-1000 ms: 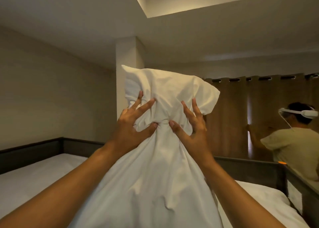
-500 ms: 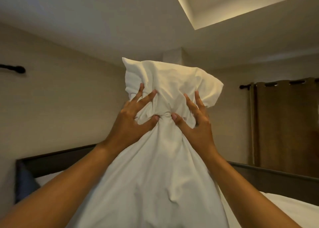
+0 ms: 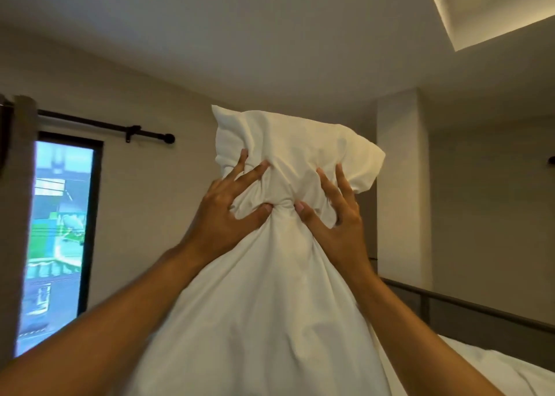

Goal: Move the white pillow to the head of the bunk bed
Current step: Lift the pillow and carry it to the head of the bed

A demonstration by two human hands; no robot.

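Note:
I hold the white pillow [image 3: 270, 299] upright in front of me, high in the air, filling the middle of the view. My left hand [image 3: 228, 212] and my right hand [image 3: 333, 215] both squeeze it near its top, pinching the fabric into a bunched waist between my thumbs. The top of the pillow puffs out above my fingers. The bunk bed's white mattress [image 3: 510, 371] shows only at the lower right, behind its dark rail [image 3: 468, 308]. The pillow hides the rest of the bed.
A window [image 3: 57, 245] with a black curtain rod [image 3: 120, 127] is on the left wall. A square wall column [image 3: 402, 185] stands behind the pillow on the right. The ceiling is close overhead, with a lit recess [image 3: 492, 8] at upper right.
My view has swung left: the brown curtains and the other person have left the frame and a window has come in at left. My grip on the pillow is unchanged.

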